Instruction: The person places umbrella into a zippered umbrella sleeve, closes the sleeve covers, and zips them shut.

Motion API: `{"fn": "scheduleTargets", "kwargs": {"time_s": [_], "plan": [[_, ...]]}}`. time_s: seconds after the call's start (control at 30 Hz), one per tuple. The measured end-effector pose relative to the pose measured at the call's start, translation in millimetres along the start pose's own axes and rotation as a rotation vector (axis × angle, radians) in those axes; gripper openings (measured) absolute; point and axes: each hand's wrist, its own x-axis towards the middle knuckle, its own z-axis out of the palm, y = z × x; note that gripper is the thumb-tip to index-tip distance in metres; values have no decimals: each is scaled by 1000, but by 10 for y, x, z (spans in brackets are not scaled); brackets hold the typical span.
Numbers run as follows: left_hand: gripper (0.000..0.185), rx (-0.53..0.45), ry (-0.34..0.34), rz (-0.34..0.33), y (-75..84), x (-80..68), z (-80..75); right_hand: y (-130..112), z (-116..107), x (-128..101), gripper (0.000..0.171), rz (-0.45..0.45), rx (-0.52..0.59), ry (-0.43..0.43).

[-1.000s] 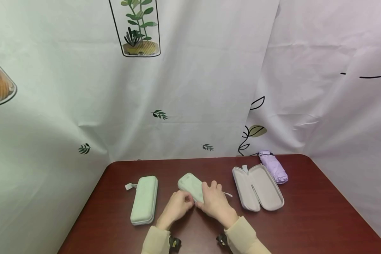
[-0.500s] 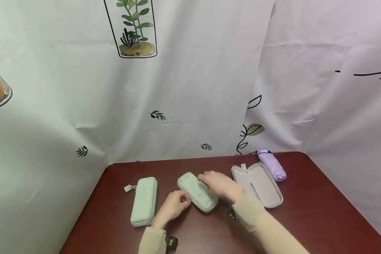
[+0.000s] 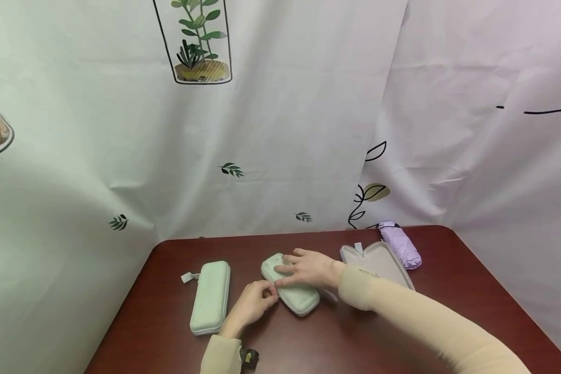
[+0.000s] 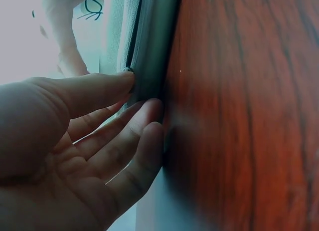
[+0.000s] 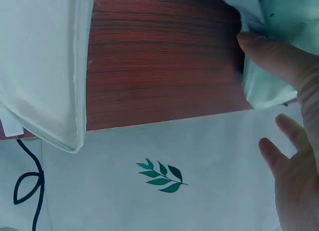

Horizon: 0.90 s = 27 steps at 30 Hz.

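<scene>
While the right hand (image 3: 308,269) lies flat with straight fingers across the mint case (image 3: 290,284) mid-table, the left hand (image 3: 252,306), fingers loosely extended, touches its near edge; no writing is legible.

On the table (image 3: 449,311), three cases in a row. Closed case (image 3: 210,296) at left; middle case (image 3: 295,296) lies angled beside it, right hand (image 3: 308,268) on top, left hand (image 3: 252,304) touching its near-left edge. Open case (image 3: 378,258) right of that; folded umbrella (image 3: 399,245) behind it.
</scene>
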Motion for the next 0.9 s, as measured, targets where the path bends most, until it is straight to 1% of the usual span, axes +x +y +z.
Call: {"fn": "scheduleTargets", "kwargs": {"time_s": [0.07, 0.13, 0.23, 0.3, 0.4, 0.5, 0.53, 0.6, 0.63, 0.7, 0.77, 0.83, 0.9], "plan": [[13, 1, 0, -15, -17, -9, -6, -11, 8, 20, 65, -11, -22, -10], [13, 2, -2, -30, -29, -13, -4, -19, 19, 31, 65, -7, -17, -35], [12, 0, -3, -37, -42, -14, 6, -28, 55, 26, 63, 8, 42, -58], [12, -5, 10, -31, -44, -12, 6, -30, 82, 9, 63, 22, 100, -58], [13, -7, 17, -32, -33, -5, -16, -15, 125, -27, 73, 44, 170, -46], [13, -8, 10, -35, -33, 3, -24, 4, 154, -78, 89, 61, 227, -46], [11, -16, 8, -37, -37, 7, -24, 7, 154, -92, 94, 64, 245, -47], [4, -39, 3, -44, -48, 19, -19, 11, 163, -106, 95, 65, 274, -40], [7, -48, 1, -48, -53, 30, -15, 8, 163, -109, 94, 64, 291, -34], [20, -58, -21, -53, -52, 64, -15, -1, 165, -108, 94, 63, 303, -21], [30, -44, -65, -37, -48, 110, -17, -7, 171, -105, 94, 61, 303, -3], [31, -16, -103, -18, -40, 164, -12, -17, 178, -108, 94, 64, 302, 0], [27, 4, -125, -3, -29, 208, -10, -26, 181, -113, 94, 70, 304, -3]]}}
